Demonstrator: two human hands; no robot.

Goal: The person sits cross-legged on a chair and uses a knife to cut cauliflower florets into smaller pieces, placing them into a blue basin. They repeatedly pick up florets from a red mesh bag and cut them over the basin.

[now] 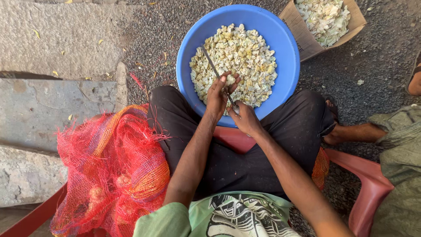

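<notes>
Both hands meet over the near rim of the basin (287, 66), above the person's lap. Left hand (219, 94) is curled around a small pale floret (229, 79), fingers closed on it and thumb pressed against its side. Right hand (246, 119) sits just below and to the right, fist closed on the handle of a knife (213, 69); the thin blade runs up and to the left past the left hand's fingers and out over the heap in the basin.

Floret and blade touch or nearly touch at the left fingertips; which, I cannot tell. The knife handle is hidden inside the right fist, and most of the floret is covered by the left fingers.

What shows of the floret is creamy white and lumpy, like the cut pieces (239, 57) filling the blue round basin, which are off-white with yellow patches.

A cardboard box (302, 35) at the upper right, just beside the basin, holds paler, greenish scraps and is cut off by the top edge. A red mesh sack (114, 171) lies by the left knee, with rounded lumps dimly seen through the netting. Another person's leg and sleeve enter from the right.
</notes>
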